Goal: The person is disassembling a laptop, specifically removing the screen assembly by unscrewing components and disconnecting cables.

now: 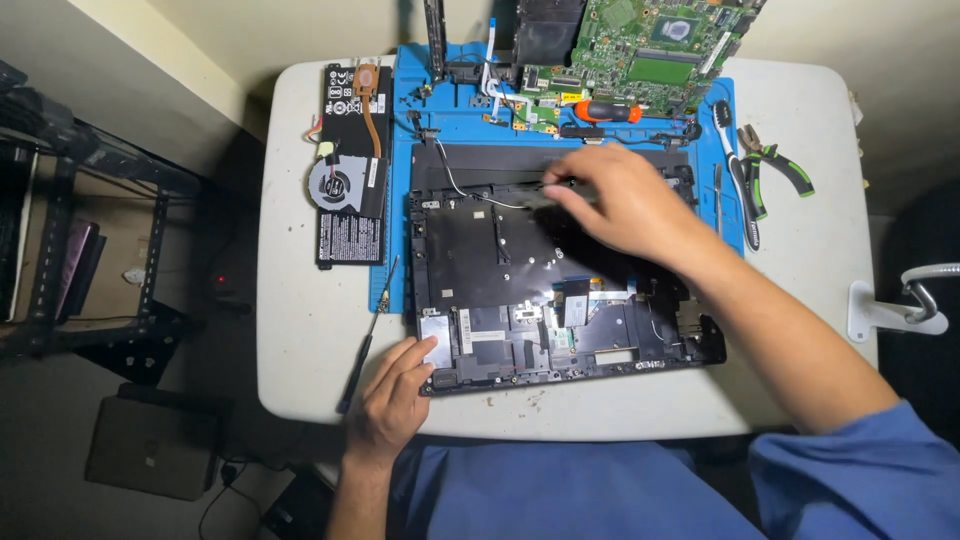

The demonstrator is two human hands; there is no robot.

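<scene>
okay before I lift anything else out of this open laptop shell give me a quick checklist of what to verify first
1. Laptop shell steadied: ok, left hand rests on its front left corner.
2. Right hand has a firm grip on the part near the rear edge: cannot tell, motion blur.
3. White cable unplugged: cannot tell.
4. Black screwdriver within reach: ok, beside the left hand.
5. Green circuit board clear of the shell: ok, lies behind it.
6. Fan set aside: ok, left of the shell.
</scene>
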